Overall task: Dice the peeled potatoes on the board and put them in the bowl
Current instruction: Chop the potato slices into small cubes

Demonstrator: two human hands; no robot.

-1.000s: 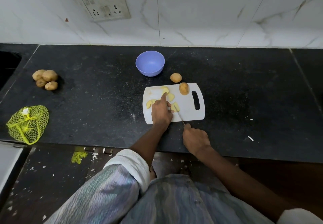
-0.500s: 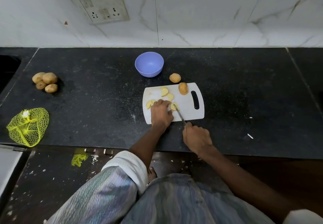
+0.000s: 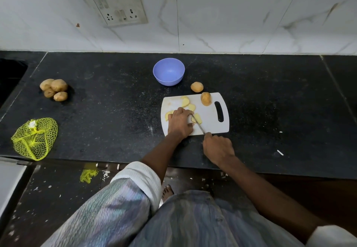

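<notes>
Right now, left hand (image 3: 179, 124): rests on the cutting board (image 3: 211, 126), fingers curled down over a potato piece that it hides almost wholly.
Right hand (image 3: 218, 147): at the board's near edge, fingers wrapped around the handle of the knife (image 3: 199, 126).
Knife: blade runs up and left from the right hand, its tip just beside the left hand's fingers, over a pale slice.
Potato slices (image 3: 188, 105): several pale yellow pieces lie on the left half of the board, around and beyond the left hand.
Whole potato (image 3: 205, 98): sits on the board's far side, next to the handle slot.
Second potato (image 3: 196, 87): on the counter (image 3: 116, 111), just beyond the board.
Bowl (image 3: 168, 71): lilac, upright, beyond the board's far left corner; nothing seen inside.
Potato pile (image 3: 54, 89): four unpeeled ones, well apart on the left.
Net bag (image 3: 34, 138): yellow mesh near the counter's front left edge.
</notes>
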